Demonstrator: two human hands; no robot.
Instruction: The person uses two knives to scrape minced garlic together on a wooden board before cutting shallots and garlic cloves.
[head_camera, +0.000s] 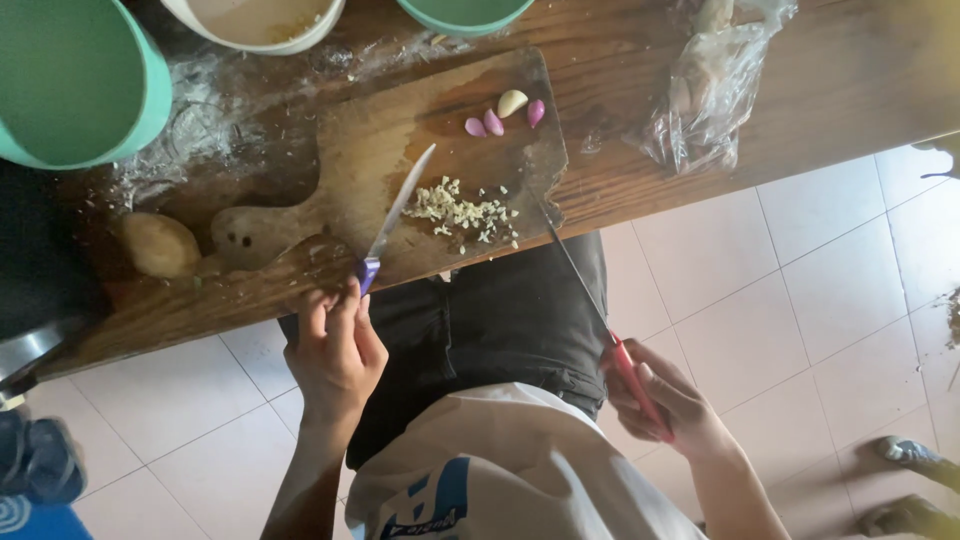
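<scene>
While each hand grips a knife, white bowl (262, 22) holds yellowish residue

Open passage over the near half of the worn wooden cutting board (330, 190), bar the purple-handled knife (395, 220) lying across it and the pile of chopped garlic (462, 212). Far edge crowded: mint-green plastic tub (75, 85), white bowl (262, 28), peeled cloves (503, 112). Right side blocked by a crumpled clear plastic bag (712, 90); bare brown wooden desk (850, 80) beyond.
</scene>
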